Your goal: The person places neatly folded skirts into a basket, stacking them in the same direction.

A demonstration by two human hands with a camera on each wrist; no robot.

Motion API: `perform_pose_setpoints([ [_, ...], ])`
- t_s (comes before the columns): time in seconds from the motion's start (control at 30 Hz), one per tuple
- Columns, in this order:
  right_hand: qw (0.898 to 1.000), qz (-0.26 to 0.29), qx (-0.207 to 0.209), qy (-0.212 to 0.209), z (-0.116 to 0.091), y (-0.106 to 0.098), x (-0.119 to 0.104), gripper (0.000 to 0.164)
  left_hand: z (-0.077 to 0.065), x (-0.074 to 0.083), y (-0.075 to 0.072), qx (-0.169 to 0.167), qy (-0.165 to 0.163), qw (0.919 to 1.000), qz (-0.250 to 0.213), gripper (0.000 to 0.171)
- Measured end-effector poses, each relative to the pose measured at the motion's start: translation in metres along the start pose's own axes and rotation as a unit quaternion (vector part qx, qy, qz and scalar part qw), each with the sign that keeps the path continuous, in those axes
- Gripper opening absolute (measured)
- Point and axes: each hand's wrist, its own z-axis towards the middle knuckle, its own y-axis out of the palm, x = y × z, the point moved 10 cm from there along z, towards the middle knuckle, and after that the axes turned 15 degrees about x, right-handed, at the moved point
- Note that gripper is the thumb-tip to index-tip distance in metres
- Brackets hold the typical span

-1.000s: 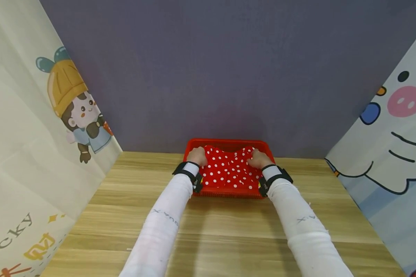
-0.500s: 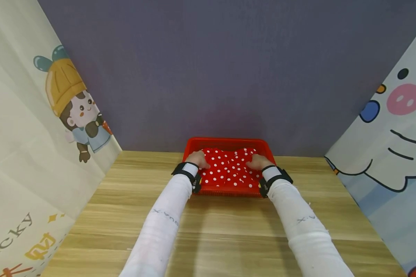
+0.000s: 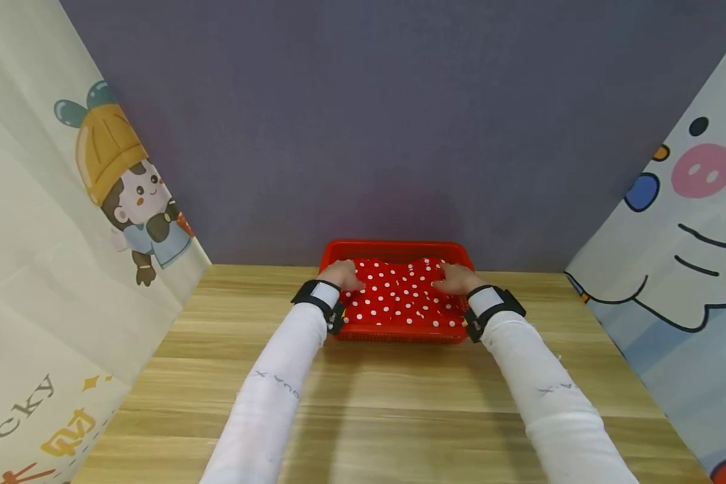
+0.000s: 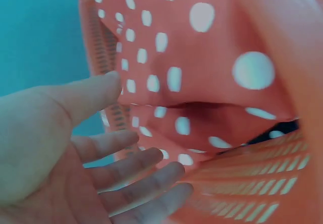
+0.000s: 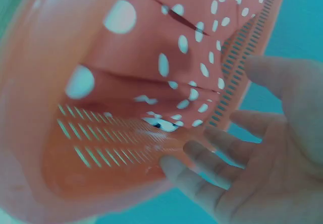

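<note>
A red cloth with white polka dots point(image 3: 399, 296) lies folded inside a red plastic basket point(image 3: 399, 334). At the basket's left end is my left hand point(image 3: 342, 275), fingers spread and holding nothing; in the left wrist view the thumb and fingers stand beside the cloth point(image 4: 166, 42) and the slotted basket wall point(image 4: 252, 183). My right hand point(image 3: 456, 277) is over the right end, its fingers point(image 5: 202, 183) spread apart near the slotted side. The cloth's layered edge shows in both wrist views, with a small white-and-dark patch point(image 5: 160, 124) under it in the right one.
The basket stands at the back of a wood-grain table point(image 3: 393, 410), close to a dark grey wall panel point(image 3: 393, 121). Printed curtains hang at the left point(image 3: 30, 222) and right point(image 3: 690, 269). Each wrist wears a black strap with a camera.
Both hands have loosened from the cloth's two sides and moved slightly outward, fingers now spread. The cloth stays in the basket, sitting slightly lower along its back edge than before.
</note>
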Motion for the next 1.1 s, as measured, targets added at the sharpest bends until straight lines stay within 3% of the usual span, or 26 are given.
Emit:
perform_pose_setpoints([
  [0.2, 0.999, -0.019, 0.013, -0.040, -0.009, -0.012, -0.010, 0.069, -0.011, 0.024, -0.009, -0.013, 0.076, 0.9969, 0.016, 0.052],
  [0.5, 0.991, -0.050, 0.076, -0.096, -0.024, -0.024, -0.023, 0.068, -0.029, 0.040, -0.017, 0.028, 0.123, 0.9890, 0.077, 0.071],
  [0.7, 0.983, -0.050, 0.114, -0.132, -0.037, -0.027, -0.028, 0.072, -0.042, 0.041, -0.019, 0.058, 0.154, 0.9834, 0.077, 0.075],
  [0.9, 0.981, -0.042, 0.127, -0.140, -0.050, -0.027, -0.020, 0.076, -0.055, 0.036, -0.015, 0.061, 0.184, 0.9782, 0.074, 0.080],
  [1.1, 0.979, -0.046, 0.138, -0.144, -0.062, -0.030, -0.013, 0.078, -0.065, 0.026, -0.011, 0.058, 0.191, 0.9767, 0.078, 0.082],
])
